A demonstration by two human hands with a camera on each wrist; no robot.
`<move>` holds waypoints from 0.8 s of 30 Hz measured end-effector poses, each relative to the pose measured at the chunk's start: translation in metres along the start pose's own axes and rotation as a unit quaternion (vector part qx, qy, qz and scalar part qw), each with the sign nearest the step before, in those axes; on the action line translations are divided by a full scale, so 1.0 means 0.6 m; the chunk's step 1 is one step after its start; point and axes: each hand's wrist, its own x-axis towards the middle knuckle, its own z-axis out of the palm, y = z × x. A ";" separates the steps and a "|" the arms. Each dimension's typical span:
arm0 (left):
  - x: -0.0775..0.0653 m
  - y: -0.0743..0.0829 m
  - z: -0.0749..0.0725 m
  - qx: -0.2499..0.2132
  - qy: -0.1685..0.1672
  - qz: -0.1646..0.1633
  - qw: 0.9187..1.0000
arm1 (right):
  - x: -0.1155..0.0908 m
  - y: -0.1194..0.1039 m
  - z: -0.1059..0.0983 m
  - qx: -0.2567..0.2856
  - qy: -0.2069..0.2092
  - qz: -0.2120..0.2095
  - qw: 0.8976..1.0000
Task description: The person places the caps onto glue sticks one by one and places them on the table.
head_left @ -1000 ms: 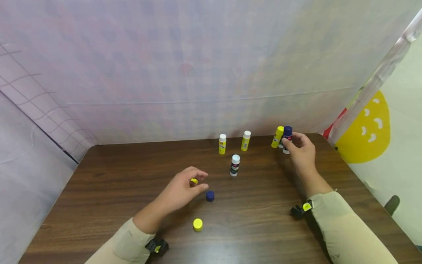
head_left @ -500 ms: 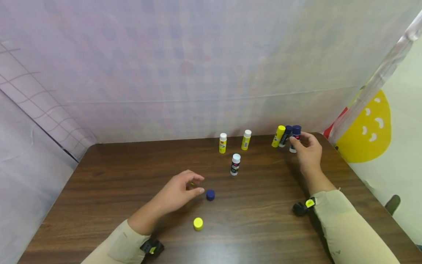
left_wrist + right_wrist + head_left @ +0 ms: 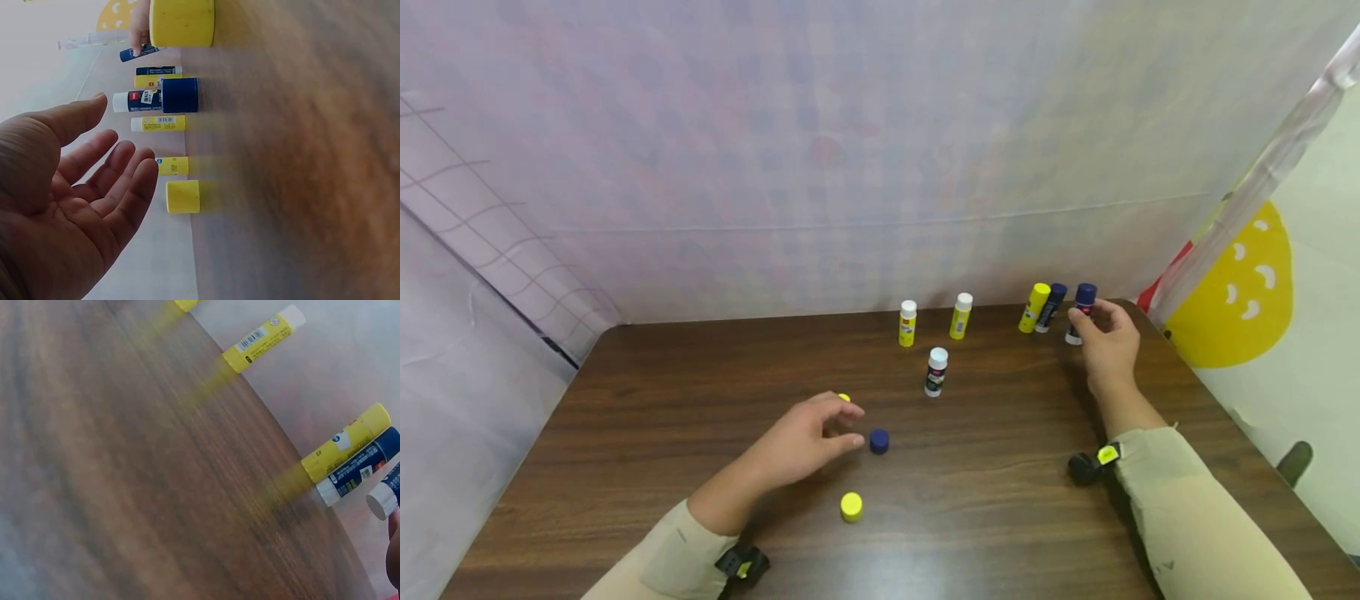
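The wooden table [image 3: 1000,500] is running back to a pale patterned cloth [image 3: 820,167], which is hanging along its far edge. Near the far right corner, the right hand [image 3: 1111,346] is pinching a blue-capped glue stick [image 3: 1082,310] between thumb and fingers, so the table edge is lying close on the far and right sides; whether the stick's base is touching the wood, I cannot tell. Wider stretches of wood are opening on the near side between the forearms, and left of the left hand [image 3: 801,442].

That hand is hovering well apart from the right one, thumb and gently curved fingers parted, just left of a blue cap [image 3: 879,442]. A yellow cap [image 3: 852,507] is sitting nearer, and a second yellow cap [image 3: 845,397] is partly hiding behind the fingers.

Just left of the held stick, a yellow-capped stick [image 3: 1034,307] and a dark blue stick [image 3: 1050,307] are standing side by side, blocking that way. Farther left, two white-topped yellow sticks [image 3: 907,323] are standing by the far edge, and a white-topped navy stick [image 3: 936,372] is standing nearer, between the hands.
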 end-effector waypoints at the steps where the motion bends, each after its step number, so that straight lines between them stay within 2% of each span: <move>1: 0.000 0.000 0.000 0.000 -0.002 0.001 1.000 | 0.001 0.001 -0.001 0.003 0.000 0.003 1.000; 8: -0.001 0.001 0.000 0.002 -0.013 0.003 1.000 | 0.005 0.007 -0.004 0.034 0.003 0.015 0.999; 16: 0.000 0.000 -0.001 0.003 -0.044 0.008 0.999 | 0.008 0.013 -0.006 0.022 -0.004 0.026 0.999; 24: -0.001 0.002 -0.001 -0.002 -0.069 0.004 0.998 | 0.015 0.019 -0.006 0.030 -0.022 0.054 0.998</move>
